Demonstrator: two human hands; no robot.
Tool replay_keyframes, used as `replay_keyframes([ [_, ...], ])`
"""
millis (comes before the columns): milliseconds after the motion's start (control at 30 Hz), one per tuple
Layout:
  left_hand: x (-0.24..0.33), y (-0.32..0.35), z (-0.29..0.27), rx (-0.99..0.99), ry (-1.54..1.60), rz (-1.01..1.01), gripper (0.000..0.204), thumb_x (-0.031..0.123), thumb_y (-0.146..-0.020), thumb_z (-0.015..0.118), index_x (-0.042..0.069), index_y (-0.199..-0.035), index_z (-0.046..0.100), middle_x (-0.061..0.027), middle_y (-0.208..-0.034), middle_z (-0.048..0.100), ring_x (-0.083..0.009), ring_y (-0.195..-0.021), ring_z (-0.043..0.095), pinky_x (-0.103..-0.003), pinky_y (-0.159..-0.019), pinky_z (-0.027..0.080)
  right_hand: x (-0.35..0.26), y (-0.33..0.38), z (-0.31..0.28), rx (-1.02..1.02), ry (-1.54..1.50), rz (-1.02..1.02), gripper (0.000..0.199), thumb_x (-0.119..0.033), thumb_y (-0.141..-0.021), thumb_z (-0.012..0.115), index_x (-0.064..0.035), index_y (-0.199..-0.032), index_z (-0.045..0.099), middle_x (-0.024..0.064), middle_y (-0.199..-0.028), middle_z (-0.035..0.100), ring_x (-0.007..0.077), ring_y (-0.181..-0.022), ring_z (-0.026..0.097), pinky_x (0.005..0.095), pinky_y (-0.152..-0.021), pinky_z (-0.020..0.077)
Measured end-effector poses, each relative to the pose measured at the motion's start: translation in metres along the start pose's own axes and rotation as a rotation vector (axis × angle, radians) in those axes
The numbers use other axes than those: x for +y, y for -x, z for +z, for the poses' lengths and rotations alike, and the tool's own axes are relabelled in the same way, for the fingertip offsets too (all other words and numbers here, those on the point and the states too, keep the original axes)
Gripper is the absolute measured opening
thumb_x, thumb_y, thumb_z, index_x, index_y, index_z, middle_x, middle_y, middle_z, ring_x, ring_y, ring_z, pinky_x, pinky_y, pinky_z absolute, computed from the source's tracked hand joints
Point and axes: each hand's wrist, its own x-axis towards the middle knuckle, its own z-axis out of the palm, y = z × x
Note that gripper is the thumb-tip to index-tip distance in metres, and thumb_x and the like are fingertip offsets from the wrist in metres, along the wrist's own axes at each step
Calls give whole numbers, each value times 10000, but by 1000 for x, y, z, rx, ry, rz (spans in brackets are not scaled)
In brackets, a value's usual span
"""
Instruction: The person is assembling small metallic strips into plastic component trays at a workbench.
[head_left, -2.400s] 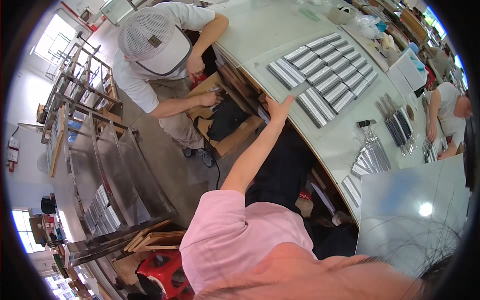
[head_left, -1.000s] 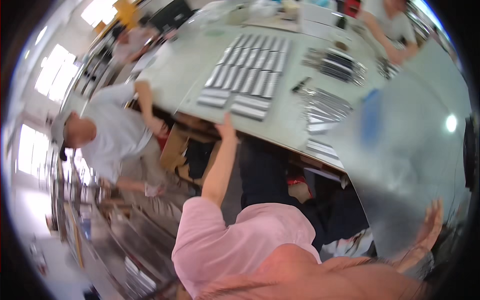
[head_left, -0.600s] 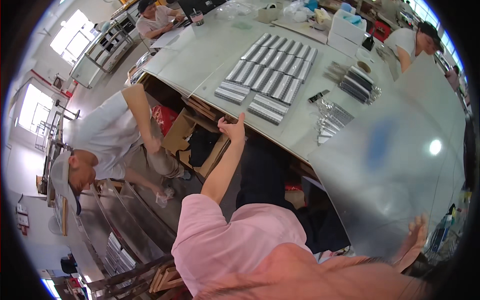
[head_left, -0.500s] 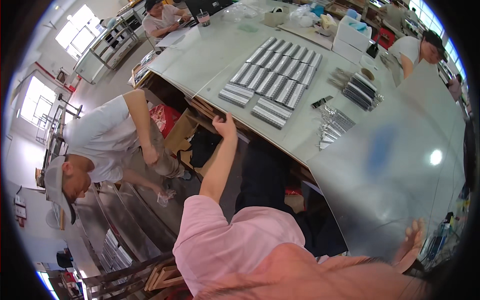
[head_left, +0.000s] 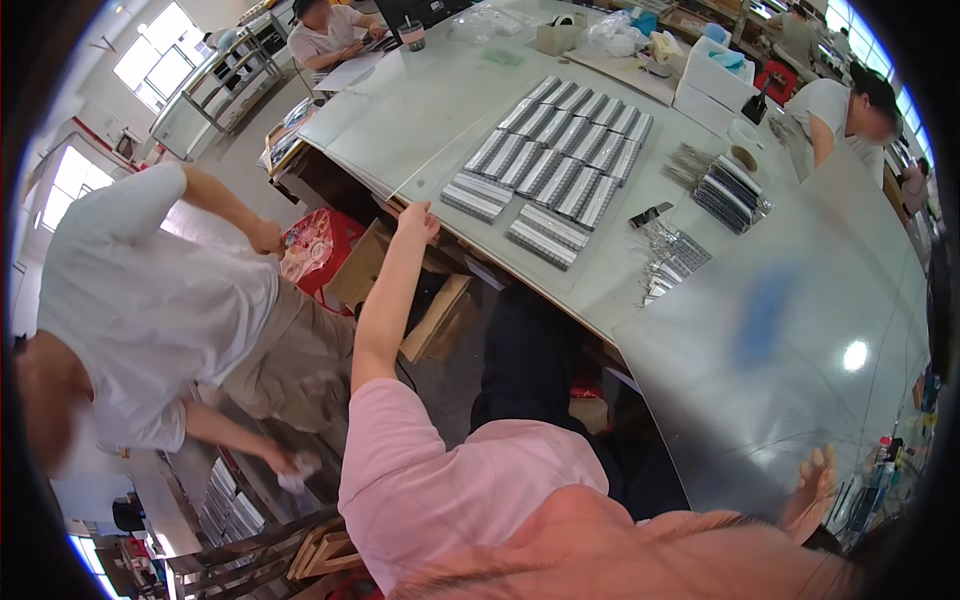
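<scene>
Overhead, wide fisheye. Left hand [head_left: 417,222] raised on outstretched arm, fingers curled at near edge of desk [head_left: 420,120], touching or just short of edge; grip state unclear, nothing visibly held. Right hand [head_left: 812,492] at lower right, fingers spread open against near edge of large grey sheet [head_left: 790,330], holding sheet tilted over right end of desk. Grey packs [head_left: 560,160] laid in rows on desk, just beyond left hand, well apart from sheet. Metal clips [head_left: 668,258] loose betw. packs and sheet edge; dark stack [head_left: 728,192] farther back. Cardboard box [head_left: 400,290] on floor under desk, below left arm. Co-worker in white shirt [head_left: 150,310] bent at left, near red bag [head_left: 312,245].
</scene>
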Motion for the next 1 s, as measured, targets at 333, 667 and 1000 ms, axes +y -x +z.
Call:
replay_keyframes([
  [333,2,-54,-42,18,-882,967,241,137,-865,550,9,-1039,658,-179,-998,643,-343,-985,605,-426,-868,489,-7,-2,41,103,58,65,632,-422,-979,522,-22,-1444,371,90,-1271,494,93,-927,473,188,-748,380],
  [667,-31,27,-27,160,-1232,1508,227,132,-915,542,0,-1069,642,-142,-1086,591,-357,-1043,532,-426,-873,480,-7,-7,20,-98,-120,175,583,-340,-971,572,-45,-1437,379,30,-1208,521,89,-888,524,174,-730,451],
  [1000,-66,42,-19,-43,-50,254,343,292,-893,693,48,-1069,529,-66,-1001,539,-159,-766,581,-298,-665,538,-10,-5,31,-123,-86,101,577,-345,-967,577,-40,-1422,397,28,-1182,519,83,-889,511,174,-746,443],
])
